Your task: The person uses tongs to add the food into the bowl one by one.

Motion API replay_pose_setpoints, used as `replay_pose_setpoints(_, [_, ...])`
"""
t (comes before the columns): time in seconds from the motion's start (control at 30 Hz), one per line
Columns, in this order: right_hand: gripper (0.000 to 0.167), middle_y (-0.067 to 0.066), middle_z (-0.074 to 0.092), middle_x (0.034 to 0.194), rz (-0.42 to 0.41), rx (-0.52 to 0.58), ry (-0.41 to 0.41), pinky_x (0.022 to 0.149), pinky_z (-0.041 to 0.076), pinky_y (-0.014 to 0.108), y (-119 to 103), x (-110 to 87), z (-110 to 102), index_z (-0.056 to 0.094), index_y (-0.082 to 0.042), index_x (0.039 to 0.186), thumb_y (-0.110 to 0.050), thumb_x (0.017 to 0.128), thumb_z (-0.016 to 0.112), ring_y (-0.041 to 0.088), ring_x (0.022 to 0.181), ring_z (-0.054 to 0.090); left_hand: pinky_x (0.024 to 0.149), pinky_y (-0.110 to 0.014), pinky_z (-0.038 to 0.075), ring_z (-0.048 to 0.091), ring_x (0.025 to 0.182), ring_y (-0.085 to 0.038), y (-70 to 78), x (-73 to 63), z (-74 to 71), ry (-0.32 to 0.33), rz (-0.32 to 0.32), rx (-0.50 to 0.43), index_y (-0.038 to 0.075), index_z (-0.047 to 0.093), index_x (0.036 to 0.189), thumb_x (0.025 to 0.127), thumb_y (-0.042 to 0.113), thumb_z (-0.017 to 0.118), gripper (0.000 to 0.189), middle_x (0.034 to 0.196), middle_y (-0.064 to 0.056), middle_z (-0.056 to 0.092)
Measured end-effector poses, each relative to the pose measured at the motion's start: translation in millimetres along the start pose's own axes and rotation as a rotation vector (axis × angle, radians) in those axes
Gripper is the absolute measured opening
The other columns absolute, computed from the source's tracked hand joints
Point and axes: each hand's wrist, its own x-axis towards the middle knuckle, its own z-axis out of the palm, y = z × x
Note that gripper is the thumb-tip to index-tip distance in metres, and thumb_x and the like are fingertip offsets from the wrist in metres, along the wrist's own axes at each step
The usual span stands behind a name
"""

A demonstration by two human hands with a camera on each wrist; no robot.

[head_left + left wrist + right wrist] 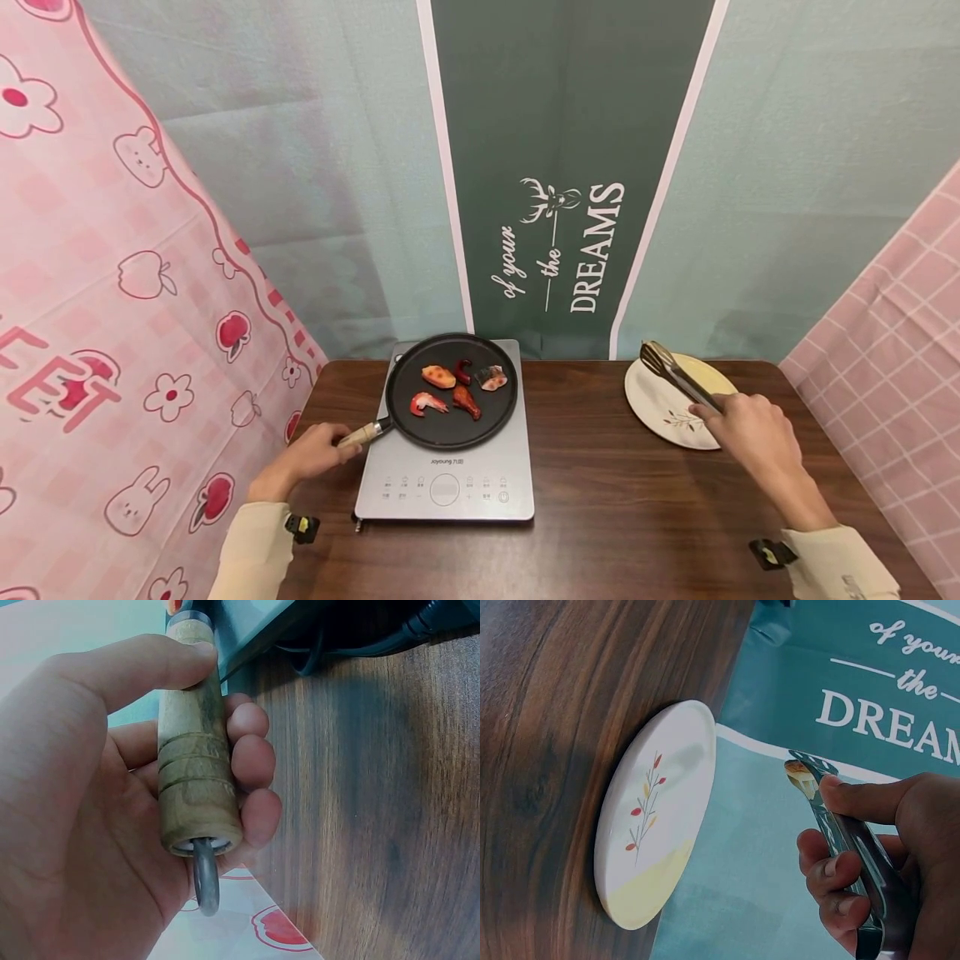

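Observation:
My left hand [315, 454] grips the wooden handle [193, 750] of a black frying pan [450, 429], thumb on top and fingers curled beneath. In the pan lie a shrimp [428, 404], a drumstick [467, 403], a red chili pepper [463, 372], an orange-yellow piece of food [438, 377] and a piece of fish with dark skin [492, 377]. On the right, my right hand [753, 433] holds metal tongs [859, 859] above the plate [652, 408]. In the right wrist view, the tongs' tips are close together, with no food visible between them.
Under the pan is a silver induction cooker [491, 467] with a touch panel. The white and yellow plate [675, 772] bears a twig pattern. A black cable [352, 651] runs beside the cooker. Cloth hangings [360, 208] stand behind and at both sides of the brown table [585, 492].

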Motion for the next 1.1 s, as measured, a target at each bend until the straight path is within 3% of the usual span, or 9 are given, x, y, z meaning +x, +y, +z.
replay_pose_setpoints(0.13, [0.038,0.030,0.069,0.079,-0.009,0.003,0.010,0.052,0.044,0.059,-4.8,2.0,1.1,0.079,-0.005,0.112,-0.040,0.096,0.077,0.052,0.066,0.064,0.066,-0.033,0.044,0.054,0.071,-0.015,0.5,-0.5,-0.4,0.001,0.001,0.002,0.003,0.073,0.101,0.096,0.024,0.076,0.022,0.080,0.000,0.063])
replay_pose_setpoints(0.4, [0.036,0.030,0.069,0.079,-0.012,0.013,0.019,0.053,0.044,0.060,-14.3,5.3,2.4,0.080,-0.007,0.110,-0.040,0.096,0.077,0.054,0.067,0.064,0.065,-0.032,0.043,0.053,0.071,-0.016,1.2,-1.9,-0.6,0.000,-0.004,-0.005,0.003,0.073,0.101,0.096,0.023,0.075,0.021,0.078,0.001,0.062])
replay_pose_setpoints(0.63, [0.028,0.009,0.062,0.067,-0.006,0.021,-0.010,0.052,0.042,0.051,-22.6,9.1,1.7,0.079,-0.013,0.097,-0.040,0.097,0.075,0.037,0.061,0.061,0.065,-0.032,0.043,0.053,0.070,-0.015,1.6,-1.7,-0.2,0.004,0.004,-0.002,0.003,0.073,0.099,0.095,0.022,0.075,0.019,0.077,0.001,0.061])
replay_pose_setpoints(0.9, [0.028,0.011,0.064,0.070,-0.024,0.032,0.005,0.052,0.043,0.050,-32.9,15.0,3.8,0.080,-0.012,0.099,-0.040,0.098,0.075,0.041,0.065,0.063,0.066,-0.032,0.043,0.053,0.071,-0.015,1.8,-1.4,-0.5,0.006,0.008,0.007,0.002,0.073,0.101,0.095,0.023,0.075,0.022,0.079,0.001,0.062])
replay_pose_setpoints(1.1, [0.027,0.003,0.063,0.066,-0.023,0.044,-0.005,0.052,0.043,0.047,-41.2,18.7,5.5,0.079,-0.014,0.095,-0.041,0.098,0.074,0.038,0.066,0.063,0.067,-0.032,0.043,0.054,0.071,-0.016,1.8,-1.1,-0.4,0.008,-0.004,0.013,0.000,0.073,0.102,0.095,0.022,0.076,0.023,0.079,-0.001,0.062])
